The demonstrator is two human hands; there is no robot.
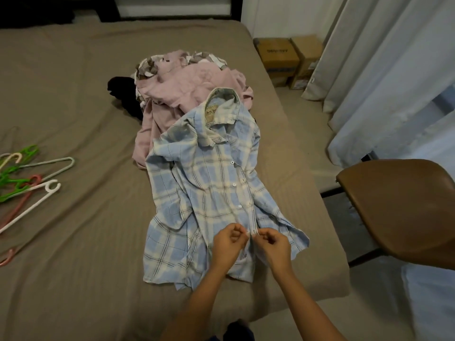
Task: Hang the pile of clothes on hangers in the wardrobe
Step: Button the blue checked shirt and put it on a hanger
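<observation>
The left grip (227, 238) and the right grip (273, 242) are each closed in a pinch on the button strip near the hem of the blue checked shirt (209, 188). The shirt is spread front-up on the bed (73, 107), with its collar laid against the pile of clothes (192, 80). Whether a button is being fastened or undone cannot be told.

For this step, the two edges are best kept flat and lined up, with the cloth held taut just beside the button. The top buttons are probably best left open, so that a hanger can be slipped in at the collar. The hangers (27, 178) are scattered well apart from the shirt, to the left on the bed, so one would likely have to be reached for afterwards.

Two cardboard boxes (288, 60) are set on the floor beyond the bed. They are closed, so their contents are not shown. The wardrobe is not seen.
</observation>
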